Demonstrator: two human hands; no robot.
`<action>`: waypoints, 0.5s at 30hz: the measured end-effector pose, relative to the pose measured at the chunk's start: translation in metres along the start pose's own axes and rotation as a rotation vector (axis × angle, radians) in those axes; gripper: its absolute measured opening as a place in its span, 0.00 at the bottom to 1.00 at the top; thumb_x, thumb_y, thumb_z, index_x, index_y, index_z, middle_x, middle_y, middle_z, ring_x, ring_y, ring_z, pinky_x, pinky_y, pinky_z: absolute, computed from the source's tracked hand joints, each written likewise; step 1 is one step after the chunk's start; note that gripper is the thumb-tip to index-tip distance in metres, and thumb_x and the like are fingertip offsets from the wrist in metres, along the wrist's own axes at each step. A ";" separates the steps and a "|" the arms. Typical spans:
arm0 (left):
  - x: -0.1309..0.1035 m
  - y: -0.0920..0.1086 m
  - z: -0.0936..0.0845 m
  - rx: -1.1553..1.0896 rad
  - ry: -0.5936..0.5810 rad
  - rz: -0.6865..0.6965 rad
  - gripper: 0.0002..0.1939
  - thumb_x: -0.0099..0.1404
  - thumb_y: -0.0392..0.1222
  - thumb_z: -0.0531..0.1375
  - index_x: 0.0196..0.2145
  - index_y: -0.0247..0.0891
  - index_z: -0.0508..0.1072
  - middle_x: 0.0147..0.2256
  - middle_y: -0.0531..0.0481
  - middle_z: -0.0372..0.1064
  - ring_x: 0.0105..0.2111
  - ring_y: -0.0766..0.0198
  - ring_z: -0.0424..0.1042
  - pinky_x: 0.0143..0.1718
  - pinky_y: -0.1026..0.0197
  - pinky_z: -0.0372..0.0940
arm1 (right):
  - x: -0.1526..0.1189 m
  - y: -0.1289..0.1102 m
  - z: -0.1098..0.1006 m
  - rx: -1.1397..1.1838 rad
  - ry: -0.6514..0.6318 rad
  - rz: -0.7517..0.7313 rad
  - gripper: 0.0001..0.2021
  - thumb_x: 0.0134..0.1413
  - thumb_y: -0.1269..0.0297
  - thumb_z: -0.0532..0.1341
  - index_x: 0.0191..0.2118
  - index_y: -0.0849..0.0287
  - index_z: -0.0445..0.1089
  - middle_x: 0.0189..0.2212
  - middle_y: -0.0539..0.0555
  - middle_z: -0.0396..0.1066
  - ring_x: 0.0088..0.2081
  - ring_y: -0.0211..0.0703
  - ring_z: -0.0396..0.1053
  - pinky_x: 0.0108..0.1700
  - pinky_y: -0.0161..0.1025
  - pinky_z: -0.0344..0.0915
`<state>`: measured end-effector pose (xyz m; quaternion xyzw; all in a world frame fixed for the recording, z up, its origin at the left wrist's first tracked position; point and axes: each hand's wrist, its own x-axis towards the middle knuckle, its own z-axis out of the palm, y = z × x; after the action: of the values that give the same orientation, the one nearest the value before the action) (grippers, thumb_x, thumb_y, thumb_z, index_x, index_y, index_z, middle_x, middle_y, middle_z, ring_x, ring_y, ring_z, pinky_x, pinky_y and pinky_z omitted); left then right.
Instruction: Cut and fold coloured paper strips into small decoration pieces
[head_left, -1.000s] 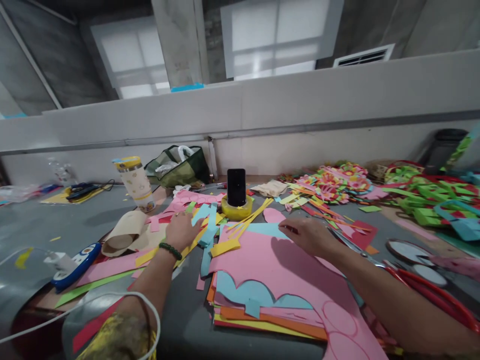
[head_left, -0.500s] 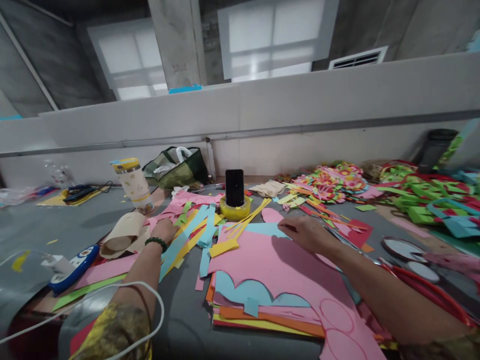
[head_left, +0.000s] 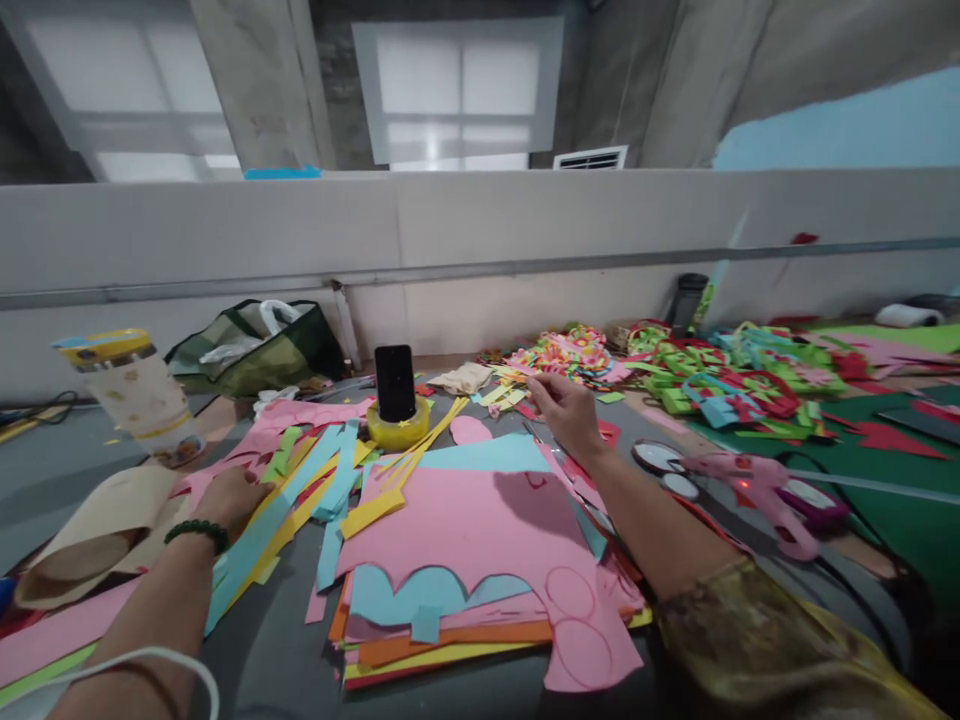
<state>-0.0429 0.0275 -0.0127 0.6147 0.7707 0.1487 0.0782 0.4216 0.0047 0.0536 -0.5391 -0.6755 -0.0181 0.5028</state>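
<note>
My left hand, with a dark green bead bracelet on its wrist, rests low beside a heap of coloured paper strips. Its fingers are curled down near pink paper; what they hold, if anything, is hidden. My right hand is raised over the far right of the paper stack, thumb and fingers pinched; nothing I can name shows between them. A pink paper sheet with a scalloped edge and drawn circles tops the stack. Blue paper shows under it. Yellow strips lie across its left corner.
A phone stands in a yellow tape roll. At left are a tumbler, a beige paper roll and a green bag. A pink glue gun, paper flowers and green cut pieces lie right.
The view has turned to the right, bringing the whole glue gun and green mat into sight. My right hand has moved up and away from the pink sheet; my left stays by the strips.
</note>
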 end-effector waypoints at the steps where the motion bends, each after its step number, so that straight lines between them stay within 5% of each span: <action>1: 0.000 0.000 0.000 -0.024 -0.017 -0.004 0.09 0.49 0.43 0.59 0.16 0.38 0.67 0.21 0.45 0.70 0.29 0.51 0.72 0.30 0.58 0.62 | 0.002 0.003 -0.001 0.003 0.017 0.006 0.18 0.58 0.54 0.50 0.36 0.64 0.70 0.22 0.52 0.69 0.24 0.37 0.66 0.28 0.33 0.61; 7: -0.008 0.002 -0.005 -0.145 -0.025 -0.069 0.10 0.49 0.40 0.60 0.14 0.38 0.66 0.14 0.50 0.64 0.23 0.56 0.68 0.24 0.61 0.57 | 0.004 0.012 0.004 0.004 0.041 0.009 0.14 0.55 0.57 0.53 0.29 0.61 0.71 0.19 0.50 0.67 0.21 0.37 0.64 0.26 0.33 0.59; 15: -0.006 0.006 -0.017 -0.411 0.289 -0.136 0.04 0.47 0.38 0.60 0.19 0.39 0.68 0.18 0.52 0.66 0.25 0.59 0.67 0.24 0.63 0.57 | 0.004 0.009 0.008 -0.063 -0.027 -0.060 0.10 0.51 0.61 0.57 0.29 0.61 0.72 0.20 0.51 0.70 0.22 0.38 0.65 0.26 0.33 0.57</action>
<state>-0.0415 0.0202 0.0051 0.5052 0.7669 0.3828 0.1003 0.4234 0.0163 0.0480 -0.5342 -0.6971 -0.0470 0.4758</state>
